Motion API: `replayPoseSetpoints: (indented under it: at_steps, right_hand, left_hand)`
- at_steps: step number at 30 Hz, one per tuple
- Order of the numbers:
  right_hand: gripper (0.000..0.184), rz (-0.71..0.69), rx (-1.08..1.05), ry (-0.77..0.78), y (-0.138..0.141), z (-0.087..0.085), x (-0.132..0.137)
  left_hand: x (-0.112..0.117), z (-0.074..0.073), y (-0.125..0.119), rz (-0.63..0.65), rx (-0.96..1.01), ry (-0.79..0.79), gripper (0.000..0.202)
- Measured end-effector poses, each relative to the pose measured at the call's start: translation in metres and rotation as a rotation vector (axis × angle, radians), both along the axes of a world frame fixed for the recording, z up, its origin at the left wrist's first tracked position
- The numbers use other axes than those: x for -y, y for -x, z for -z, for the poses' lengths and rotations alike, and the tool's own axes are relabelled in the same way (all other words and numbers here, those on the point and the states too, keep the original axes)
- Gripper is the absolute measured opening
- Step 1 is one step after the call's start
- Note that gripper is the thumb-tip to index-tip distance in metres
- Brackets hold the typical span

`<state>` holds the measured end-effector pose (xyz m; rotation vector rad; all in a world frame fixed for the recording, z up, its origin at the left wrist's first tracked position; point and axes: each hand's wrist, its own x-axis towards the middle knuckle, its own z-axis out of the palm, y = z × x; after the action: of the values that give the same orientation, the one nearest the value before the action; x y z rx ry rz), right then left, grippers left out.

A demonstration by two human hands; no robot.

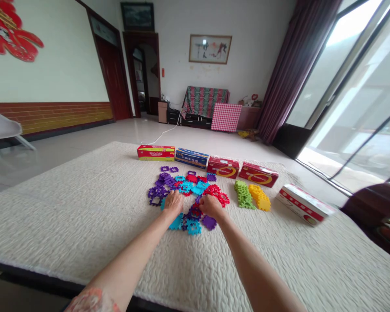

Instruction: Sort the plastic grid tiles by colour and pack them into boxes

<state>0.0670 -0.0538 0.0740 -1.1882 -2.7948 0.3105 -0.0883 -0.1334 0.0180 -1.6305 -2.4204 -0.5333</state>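
Note:
Both my arms reach out over a cream quilted mat (pixel 68 216). My left hand (pixel 173 202) rests palm down on a loose heap of purple, cyan and red plastic interlocking tiles (pixel 185 186). Its fingers curl over the pieces, and I cannot see what they hold. My right hand (pixel 210 205) lies beside it on the same heap, fingers bent down onto red and purple tiles. A neat stack of green tiles (pixel 243 195) and a stack of yellow tiles (pixel 260 197) sit to the right of the heap.
Several cardboard boxes line the mat's far edge: red-yellow (pixel 156 152), blue (pixel 191 157), two red ones (pixel 222 167) (pixel 258 173). A white-red box (pixel 303 204) lies at the right. A white chair (pixel 3 128) stands at left, and a glass door is at right.

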Motion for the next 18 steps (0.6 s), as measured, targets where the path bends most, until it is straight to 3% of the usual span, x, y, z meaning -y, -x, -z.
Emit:
replayPoseSetpoints:
  at_steps: [13,18]
  right_hand:
    - [0.020,-0.020,-0.017,0.000,0.002,0.006,0.002]
    - [0.024,0.003,0.022,0.013,0.009,0.003,0.005]
  left_hand:
    - [-0.017,0.005,0.003,-0.072,0.016,-0.024,0.028]
    - [-0.038,0.002,-0.002,-0.137,0.038,0.032,0.024]
